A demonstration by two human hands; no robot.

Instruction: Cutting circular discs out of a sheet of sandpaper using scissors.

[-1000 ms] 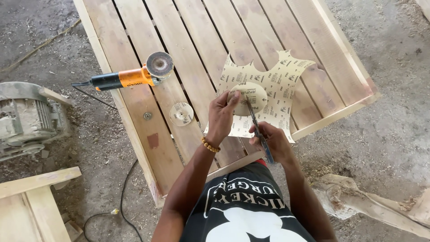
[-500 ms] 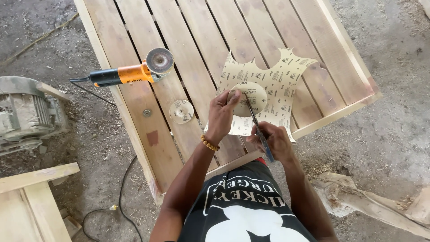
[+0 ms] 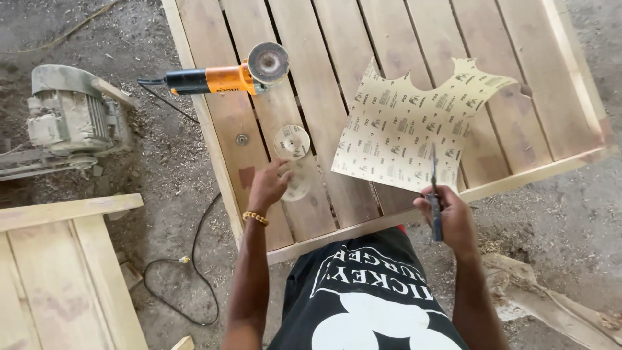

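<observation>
While my left hand (image 3: 269, 185) reaches over the slatted wooden panel (image 3: 324, 78), its fingers are curled loosely over a cut round sandpaper disc (image 3: 299, 186) that lies on a slat; I cannot tell whether they pinch it or only touch it. A second round disc (image 3: 291, 141) lies just above it, apart from my fingers. My right hand (image 3: 450, 217) is closed around a pair of scissors (image 3: 435, 207), blades pointing up toward the lower edge of the large sandpaper sheet (image 3: 414, 126), which rests flat on the panel with curved cut-outs along its top. An orange angle grinder (image 3: 223, 74) lies at the panel's left edge. A grey electric motor (image 3: 68, 116) sits on the ground well apart
</observation>
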